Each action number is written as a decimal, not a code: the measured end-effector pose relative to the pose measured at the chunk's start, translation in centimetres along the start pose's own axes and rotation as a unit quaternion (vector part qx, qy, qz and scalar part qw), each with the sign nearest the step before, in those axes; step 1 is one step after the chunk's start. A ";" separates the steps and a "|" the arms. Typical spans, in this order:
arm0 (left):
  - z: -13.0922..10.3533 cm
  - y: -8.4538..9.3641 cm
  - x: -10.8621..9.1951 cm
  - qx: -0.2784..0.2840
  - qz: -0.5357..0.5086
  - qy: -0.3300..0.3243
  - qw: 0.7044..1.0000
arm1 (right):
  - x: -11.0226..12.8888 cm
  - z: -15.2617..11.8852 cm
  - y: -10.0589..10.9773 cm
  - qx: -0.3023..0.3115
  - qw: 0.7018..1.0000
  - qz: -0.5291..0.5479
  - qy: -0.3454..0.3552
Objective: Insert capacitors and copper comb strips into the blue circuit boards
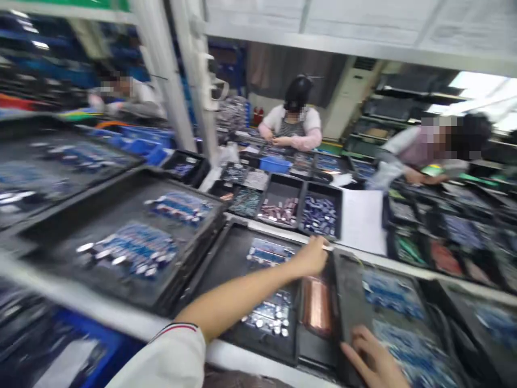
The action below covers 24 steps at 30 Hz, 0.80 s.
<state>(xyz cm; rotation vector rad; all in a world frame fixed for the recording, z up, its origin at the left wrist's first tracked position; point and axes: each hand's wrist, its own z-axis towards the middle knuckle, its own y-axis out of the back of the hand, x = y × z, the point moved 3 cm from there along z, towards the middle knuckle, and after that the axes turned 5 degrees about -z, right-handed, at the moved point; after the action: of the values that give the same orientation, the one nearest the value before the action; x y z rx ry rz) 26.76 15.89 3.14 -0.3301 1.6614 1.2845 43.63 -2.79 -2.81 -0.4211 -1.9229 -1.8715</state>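
My left hand [315,256] reaches forward over the far edge of a black tray [205,275], its fingers bent and closed. A small pale bit shows at its fingertips, too blurred to name. Just below that hand lies a copper-coloured bundle [317,304] in a narrow compartment. Blue circuit boards [269,315] with round silver parts sit in the tray to its left. My right hand [374,353] is at the lower right, by the edge of a neighbouring tray [351,302], thumb and fingers apart and nothing visible between them. More blue boards [404,328] lie beside it.
Beyond the tray stand bins of brownish parts [278,210] and dark blue parts [321,210], with white paper [363,218] to their right. A larger black tray [121,205] holding boards is on the left. Co-workers sit across the bench. A white post [173,81] rises at left.
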 end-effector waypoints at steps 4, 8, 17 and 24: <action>8.9 -0.9 1.8 -0.008 0.070 -0.014 0.997 | 1.7 2.1 -2.1 0.053 0.988 0.142 -0.039; 14.6 -1.8 3.8 -0.007 0.148 -0.006 0.989 | 4.4 3.5 -4.0 0.070 0.967 0.241 -0.039; 17.1 -3.8 6.0 0.050 0.238 0.023 0.970 | 6.4 3.8 -6.8 0.094 0.939 0.322 -0.075; 18.3 -4.0 6.2 0.058 0.249 -0.001 0.967 | 6.7 3.3 -6.9 0.090 0.948 0.290 -0.091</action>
<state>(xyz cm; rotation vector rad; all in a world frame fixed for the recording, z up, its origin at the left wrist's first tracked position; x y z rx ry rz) 36.05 31.88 -3.66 0.1746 1.8774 1.5362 34.10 -0.32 -5.52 -1.0041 -1.7970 -1.3019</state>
